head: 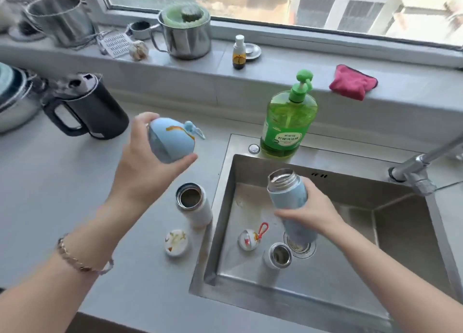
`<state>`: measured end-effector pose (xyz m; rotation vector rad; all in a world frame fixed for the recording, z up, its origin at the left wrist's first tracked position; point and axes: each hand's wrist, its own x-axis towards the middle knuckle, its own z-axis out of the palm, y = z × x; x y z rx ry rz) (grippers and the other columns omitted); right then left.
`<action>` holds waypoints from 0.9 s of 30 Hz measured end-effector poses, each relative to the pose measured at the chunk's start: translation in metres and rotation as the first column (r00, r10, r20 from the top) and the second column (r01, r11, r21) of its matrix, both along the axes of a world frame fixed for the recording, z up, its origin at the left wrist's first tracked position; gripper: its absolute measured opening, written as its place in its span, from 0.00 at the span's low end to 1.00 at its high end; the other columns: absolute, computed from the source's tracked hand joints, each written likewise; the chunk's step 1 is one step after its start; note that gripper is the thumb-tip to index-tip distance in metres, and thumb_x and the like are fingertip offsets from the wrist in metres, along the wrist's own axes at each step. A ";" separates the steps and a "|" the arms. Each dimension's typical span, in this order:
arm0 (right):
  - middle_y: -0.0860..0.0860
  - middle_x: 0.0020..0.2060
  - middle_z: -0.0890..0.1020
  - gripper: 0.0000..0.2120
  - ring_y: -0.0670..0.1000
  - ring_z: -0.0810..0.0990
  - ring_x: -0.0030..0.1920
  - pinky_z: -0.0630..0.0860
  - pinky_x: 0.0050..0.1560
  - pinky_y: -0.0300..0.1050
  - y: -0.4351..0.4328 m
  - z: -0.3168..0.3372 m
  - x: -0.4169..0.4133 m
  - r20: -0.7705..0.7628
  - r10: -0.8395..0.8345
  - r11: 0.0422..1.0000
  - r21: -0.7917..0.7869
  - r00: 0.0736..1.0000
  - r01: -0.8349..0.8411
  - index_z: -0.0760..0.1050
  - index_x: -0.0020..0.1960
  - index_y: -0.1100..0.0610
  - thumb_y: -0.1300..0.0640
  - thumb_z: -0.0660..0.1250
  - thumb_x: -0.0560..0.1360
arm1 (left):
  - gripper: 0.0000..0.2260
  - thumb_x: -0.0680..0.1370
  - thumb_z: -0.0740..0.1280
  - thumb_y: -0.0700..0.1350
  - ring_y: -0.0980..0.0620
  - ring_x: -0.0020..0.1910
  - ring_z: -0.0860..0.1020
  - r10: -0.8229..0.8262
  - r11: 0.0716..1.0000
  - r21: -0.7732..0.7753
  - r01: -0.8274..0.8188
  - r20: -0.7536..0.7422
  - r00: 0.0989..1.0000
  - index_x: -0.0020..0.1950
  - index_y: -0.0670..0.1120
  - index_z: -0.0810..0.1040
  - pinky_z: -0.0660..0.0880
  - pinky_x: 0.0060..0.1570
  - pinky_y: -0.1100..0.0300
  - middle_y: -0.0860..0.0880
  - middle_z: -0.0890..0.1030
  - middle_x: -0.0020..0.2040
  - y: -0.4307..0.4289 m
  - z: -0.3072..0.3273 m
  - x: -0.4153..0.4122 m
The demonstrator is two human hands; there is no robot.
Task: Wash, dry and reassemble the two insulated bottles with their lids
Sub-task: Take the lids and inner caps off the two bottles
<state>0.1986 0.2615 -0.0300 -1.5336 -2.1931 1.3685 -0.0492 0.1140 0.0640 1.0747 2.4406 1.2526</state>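
Observation:
My left hand (147, 162) grips a round blue lid (171, 143) with a small loop, held above the counter. My right hand (310, 208) holds the blue bottle (288, 194) upright over the sink (350, 189), its steel mouth uncovered. A white bottle (194, 204) stands without a lid on the counter beside the sink's left rim, with a white patterned cap (176, 242) in front of it. On the sink floor lie a white lid (248, 238) with a red loop and a small steel-mouthed white part (276, 256), near the drain (300, 246).
A green dish soap pump bottle (288, 122) stands on the sink's back rim. The tap (421, 164) comes in from the right. A black kettle (85, 107) sits on the counter at left. On the window sill are a pink cloth (352, 82), steel pots and a small bottle.

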 end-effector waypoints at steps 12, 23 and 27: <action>0.48 0.54 0.78 0.34 0.49 0.76 0.56 0.73 0.59 0.51 -0.014 -0.063 -0.192 -0.391 -0.095 0.995 -0.056 0.915 0.080 0.70 0.54 0.42 0.48 0.78 0.50 | 0.29 0.67 0.75 0.46 0.45 0.60 0.68 0.136 0.930 -0.362 -0.066 0.170 0.976 0.63 0.47 0.64 0.67 0.56 0.56 0.49 0.70 0.56 -0.018 -0.144 -0.088; 0.49 0.65 0.69 0.38 0.45 0.67 0.66 0.66 0.63 0.39 -0.014 -0.073 -0.160 -0.151 0.159 0.984 -0.054 0.976 -0.169 0.61 0.71 0.51 0.50 0.69 0.63 | 0.31 0.70 0.72 0.48 0.46 0.61 0.64 0.044 0.858 -0.512 0.046 0.161 0.986 0.68 0.47 0.62 0.65 0.57 0.57 0.47 0.68 0.62 -0.012 -0.186 -0.067; 0.50 0.65 0.69 0.31 0.45 0.67 0.66 0.64 0.56 0.34 -0.015 -0.066 -0.133 0.031 0.248 0.968 -0.047 0.968 -0.247 0.61 0.71 0.51 0.62 0.67 0.70 | 0.33 0.70 0.72 0.49 0.45 0.62 0.64 0.000 0.794 -0.598 0.104 0.171 0.985 0.71 0.51 0.60 0.67 0.56 0.55 0.46 0.68 0.63 -0.021 -0.187 -0.063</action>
